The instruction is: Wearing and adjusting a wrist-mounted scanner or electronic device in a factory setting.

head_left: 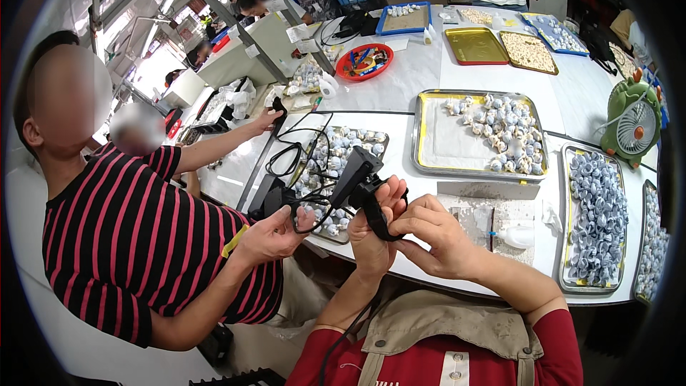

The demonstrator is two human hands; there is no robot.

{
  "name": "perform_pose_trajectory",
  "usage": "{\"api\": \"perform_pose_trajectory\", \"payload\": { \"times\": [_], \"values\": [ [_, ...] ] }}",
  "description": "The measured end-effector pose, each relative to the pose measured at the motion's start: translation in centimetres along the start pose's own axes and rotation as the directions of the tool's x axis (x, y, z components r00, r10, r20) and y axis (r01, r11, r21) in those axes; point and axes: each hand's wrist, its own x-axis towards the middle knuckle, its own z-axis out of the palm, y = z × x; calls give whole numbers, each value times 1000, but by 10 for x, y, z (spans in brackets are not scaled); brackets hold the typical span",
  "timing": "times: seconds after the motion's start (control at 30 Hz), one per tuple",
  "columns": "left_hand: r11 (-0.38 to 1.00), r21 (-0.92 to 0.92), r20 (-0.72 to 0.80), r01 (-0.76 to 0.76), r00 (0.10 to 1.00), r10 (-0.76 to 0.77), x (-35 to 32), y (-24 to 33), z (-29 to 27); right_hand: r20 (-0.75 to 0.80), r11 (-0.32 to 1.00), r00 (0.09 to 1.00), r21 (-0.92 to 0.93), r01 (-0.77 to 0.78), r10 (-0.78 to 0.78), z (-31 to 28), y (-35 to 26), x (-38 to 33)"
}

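A black box-shaped device (355, 170) with a black strap is held up over the table's near edge. My left hand (373, 237) is shut around the strap and the device's lower end. Pinching the strap from the right, my right hand (437, 241) touches my left hand. Black cables (296, 161) run from the device to the left over a tray. A co-worker in a red-and-black striped shirt sits at my left; one of their hands (275, 232) holds the cable near a black box (266, 196), the other hand (266, 121) rests farther back on the table.
On the white table (400, 78) stand metal trays (429, 150) (566, 243) of small blue-white pieces. A green desk fan (632, 125) stands at the right. Also there: a small white bottle (516, 236), a red bowl (363, 61), a gold tray (475, 46), and other people at the far side.
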Motion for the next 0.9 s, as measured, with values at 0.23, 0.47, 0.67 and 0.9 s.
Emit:
{"api": "perform_pose_trajectory", "payload": {
  "times": [0.23, 0.47, 0.67, 0.9],
  "values": [
    [987, -161, 182, -5, 983, 35, 6, 10, 2, 40, 995, 998, 85, 52, -56, -2, -2, 0],
    [965, -263, 292, -1, 953, 80, 12, 17, 19, 0, 987, 987, 0, 158, -158, -4, -18, 6],
    [988, -139, 262, 69, 965, -31, 24, 37, 39, -85, 989, 990, 95, 116, -108, 1, -21, 4],
    [981, -189, 175, 35, 985, -1, 50, 34, 53, -138, 992, 982, -8, 129, -129, -7, -18, 15]
  ]
}}
